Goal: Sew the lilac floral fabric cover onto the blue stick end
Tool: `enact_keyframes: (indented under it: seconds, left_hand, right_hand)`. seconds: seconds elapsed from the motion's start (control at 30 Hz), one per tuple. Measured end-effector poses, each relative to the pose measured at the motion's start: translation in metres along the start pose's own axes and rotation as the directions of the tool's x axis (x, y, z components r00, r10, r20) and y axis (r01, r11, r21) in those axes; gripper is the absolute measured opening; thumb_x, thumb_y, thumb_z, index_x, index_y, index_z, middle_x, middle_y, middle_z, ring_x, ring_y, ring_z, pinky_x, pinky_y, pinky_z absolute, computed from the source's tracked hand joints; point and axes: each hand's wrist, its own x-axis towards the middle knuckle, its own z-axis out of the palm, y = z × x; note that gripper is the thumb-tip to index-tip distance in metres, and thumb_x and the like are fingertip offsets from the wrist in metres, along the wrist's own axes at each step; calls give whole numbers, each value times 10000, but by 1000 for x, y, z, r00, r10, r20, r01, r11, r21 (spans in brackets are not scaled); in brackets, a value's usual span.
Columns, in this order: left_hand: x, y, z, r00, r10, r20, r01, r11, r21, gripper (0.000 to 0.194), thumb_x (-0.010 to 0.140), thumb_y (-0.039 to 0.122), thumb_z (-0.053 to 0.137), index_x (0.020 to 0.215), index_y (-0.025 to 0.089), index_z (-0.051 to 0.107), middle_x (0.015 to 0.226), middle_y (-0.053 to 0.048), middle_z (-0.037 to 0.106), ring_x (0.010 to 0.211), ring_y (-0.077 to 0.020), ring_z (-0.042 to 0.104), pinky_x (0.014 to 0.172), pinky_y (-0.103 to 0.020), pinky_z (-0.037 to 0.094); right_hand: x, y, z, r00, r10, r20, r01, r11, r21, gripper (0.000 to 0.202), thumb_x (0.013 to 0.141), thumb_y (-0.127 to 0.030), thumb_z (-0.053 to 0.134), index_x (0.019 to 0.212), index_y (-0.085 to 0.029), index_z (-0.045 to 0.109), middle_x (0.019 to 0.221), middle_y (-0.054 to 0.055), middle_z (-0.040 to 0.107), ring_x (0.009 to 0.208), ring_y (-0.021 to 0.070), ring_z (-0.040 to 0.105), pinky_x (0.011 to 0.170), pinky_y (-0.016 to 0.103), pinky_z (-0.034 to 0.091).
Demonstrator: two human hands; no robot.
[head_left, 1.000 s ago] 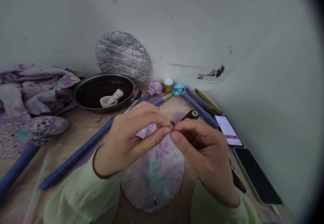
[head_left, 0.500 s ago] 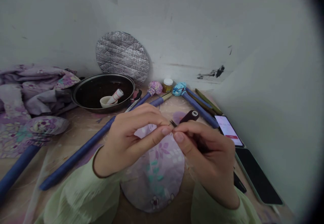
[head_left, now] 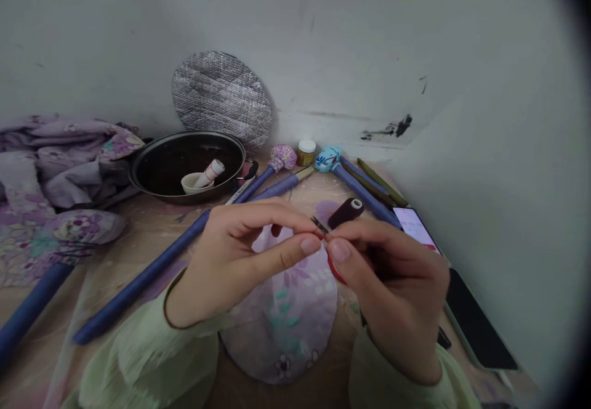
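My left hand [head_left: 258, 255] pinches with thumb and forefinger; whatever thin piece lies between the tips is too small to name. Close against it, my right hand [head_left: 392, 286] has its thumb and forefinger pressed together on a small dark pointed metal tool [head_left: 319, 225], whose tips point up and left beside my left fingertips. Below both hands lies a round piece of purple floral cloth [head_left: 281, 329]. Just behind the fingers is a dark spool of thread [head_left: 345, 212]. Part of a red item [head_left: 336, 268] shows between the hands.
A black pan [head_left: 152, 178] holding a small white cup stands back left, near a silver quilted disc [head_left: 221, 98]. Floral cloth [head_left: 69, 169] and blue-handled padded sticks [head_left: 143, 276] lie left. Two phones [head_left: 480, 319] lie right; a small jar [head_left: 306, 153] stands behind.
Both hands have shifted slightly right, my right hand more. The metal tool's tips show more clearly, and a red item has come into view between the hands.
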Motion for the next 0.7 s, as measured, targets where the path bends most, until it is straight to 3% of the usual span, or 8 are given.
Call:
enact_keyframes:
  seconds: [0.2,0.7]
  left_hand:
    - [0,1,1,995,-95,-7,95,995,-19,88,783,147,769,771,233,766,748,22,749,702,-137,637,630,-267,499]
    - [1,0,1,992,-120,39,121,992,-37,89,794,161,770,811,247,782,773,25,753,717,-131,636,654,-256,508]
  right_hand:
    - [0,-2,1,997,-55,-49,52,997,-60,143,798,-97,680,814,-238,701,544,-85,471,465,50,387,413,186,318]
    - [0,-3,1,998,-56,-42,53,995,-79,141,764,-66,674,764,-207,678,533,-87,430,474,36,348,426,164,291]
